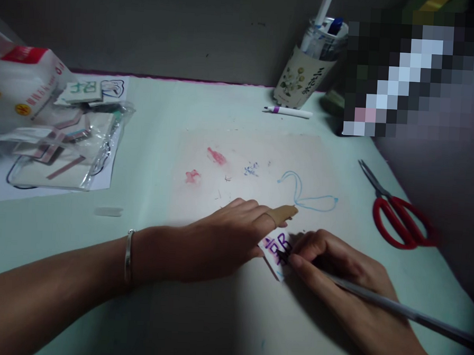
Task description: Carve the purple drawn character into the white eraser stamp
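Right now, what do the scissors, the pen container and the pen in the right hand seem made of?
Scissors: grey, metal-looking blades with a dull sheen; smooth red handles, probably plastic.
Pen container: see-through with a shiny rim, so glass or clear plastic; its printed label looks like matte paper.
Pen: smooth grey shaft with a soft highlight; plastic or metal, unclear.

- Left hand [234, 235] holds a purple-marked white piece [274, 268].
- Right hand [347, 276] grips a slim tool [405, 311], tip at the piece.
- From it: red-handled scissors [396, 223], 2 o'clock; pen jar [303, 77], 12 o'clock.
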### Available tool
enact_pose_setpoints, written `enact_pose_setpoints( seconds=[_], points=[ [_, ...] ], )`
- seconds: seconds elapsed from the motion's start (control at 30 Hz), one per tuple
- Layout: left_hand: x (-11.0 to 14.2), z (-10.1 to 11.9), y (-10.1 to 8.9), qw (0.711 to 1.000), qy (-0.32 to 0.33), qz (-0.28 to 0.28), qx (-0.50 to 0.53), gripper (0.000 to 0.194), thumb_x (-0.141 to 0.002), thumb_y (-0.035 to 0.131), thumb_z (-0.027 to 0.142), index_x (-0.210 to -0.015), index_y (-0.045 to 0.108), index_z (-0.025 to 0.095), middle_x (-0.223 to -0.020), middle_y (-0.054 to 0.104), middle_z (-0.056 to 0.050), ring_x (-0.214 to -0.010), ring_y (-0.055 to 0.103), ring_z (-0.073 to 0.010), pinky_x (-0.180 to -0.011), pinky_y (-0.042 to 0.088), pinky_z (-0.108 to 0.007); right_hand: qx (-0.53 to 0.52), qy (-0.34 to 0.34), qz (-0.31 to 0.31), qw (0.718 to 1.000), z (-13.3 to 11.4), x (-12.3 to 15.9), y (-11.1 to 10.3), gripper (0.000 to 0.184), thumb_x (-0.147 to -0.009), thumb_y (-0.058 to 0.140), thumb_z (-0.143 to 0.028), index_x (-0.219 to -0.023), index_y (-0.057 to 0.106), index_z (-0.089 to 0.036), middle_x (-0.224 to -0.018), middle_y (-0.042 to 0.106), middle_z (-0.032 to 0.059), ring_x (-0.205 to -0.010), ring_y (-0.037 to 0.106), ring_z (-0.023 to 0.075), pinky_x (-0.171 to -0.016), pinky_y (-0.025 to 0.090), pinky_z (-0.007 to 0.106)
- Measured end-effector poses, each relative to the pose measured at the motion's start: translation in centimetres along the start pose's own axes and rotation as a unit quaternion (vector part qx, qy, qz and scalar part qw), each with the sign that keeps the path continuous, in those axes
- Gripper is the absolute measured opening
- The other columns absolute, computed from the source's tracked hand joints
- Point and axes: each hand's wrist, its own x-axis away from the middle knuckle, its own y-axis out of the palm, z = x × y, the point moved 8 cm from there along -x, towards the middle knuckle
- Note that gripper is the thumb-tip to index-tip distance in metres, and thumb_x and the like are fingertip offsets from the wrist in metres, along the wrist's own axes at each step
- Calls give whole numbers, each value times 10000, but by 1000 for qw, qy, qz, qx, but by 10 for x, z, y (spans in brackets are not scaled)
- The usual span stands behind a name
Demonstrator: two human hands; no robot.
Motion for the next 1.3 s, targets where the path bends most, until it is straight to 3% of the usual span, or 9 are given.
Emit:
enact_pose_setpoints(
  seconds=[0.13, 0.27, 0.43, 0.93, 1.07, 1.17, 1.3],
  points=[
    [-1, 3, -2, 1000, -5, 18, -12, 607, -937, 599, 166, -1477, 323, 185, -1280, 643, -132, -1062, 611, -257, -936, 464, -406, 5, 2, -13, 1000, 3, 2, 2, 276, -965, 572, -375, -739, 525, -224, -761, 641, 21, -700, 573, 160, -516, 427, 246],
    [-1, 4, -3, 999, -27, -3, -17, 526, -946, 609, 170, -1424, 390, 156, -1252, 659, -132, -988, 624, -243, -893, 479, -394, 0, 5, -18, 1000, 4, 3, 4, 264, -968, 574, -387, -760, 543, -226, -785, 640, 27, -710, 565, 163, -516, 422, 251],
    [-1, 6, -6, 1000, -19, 6, -10, 537, -942, 611, 145, -1425, 376, 166, -1301, 647, -128, -1050, 624, -243, -919, 474, -398, -16, 8, -17, 1000, 3, 5, 5, 270, -968, 573, -395, -761, 544, -225, -785, 637, 32, -731, 568, 176, -536, 414, 270],
    [-3, 8, -7, 999, -33, -17, -17, 473, -925, 608, 108, -1362, 435, 152, -1275, 650, -119, -962, 616, -226, -873, 461, -368, -7, -10, -33, 999, -1, 5, 6, 274, -981, 561, -374, -756, 522, -222, -789, 633, 28, -733, 571, 168, -548, 417, 271],
    [-3, 6, -6, 1000, -26, 0, -9, 572, -884, 675, 87, -1389, 409, 126, -1290, 643, -101, -976, 603, -215, -890, 450, -358, -8, 10, -20, 1000, 2, 5, 5, 256, -978, 561, -381, -776, 543, -226, -807, 643, 30, -733, 573, 166, -527, 413, 262],
    [-1, 0, -5, 999, -35, 33, -25, 681, -843, 773, 174, -1410, 396, 136, -1233, 647, -93, -983, 592, -230, -894, 447, -370, 1, 11, 1, 1000, 2, 3, 1, 253, -955, 590, -369, -752, 545, -223, -778, 652, 25, -688, 565, 158, -511, 410, 259],
    [2, -2, -7, 994, -37, 74, -77, 898, -745, 868, 447, -1430, 392, 117, -1131, 632, -102, -1011, 561, -276, -882, 456, -401, 10, 7, 4, 1000, 1, 0, -1, 248, -925, 623, -382, -746, 565, -220, -795, 680, 35, -735, 604, 180, -501, 402, 259]
  ],
)
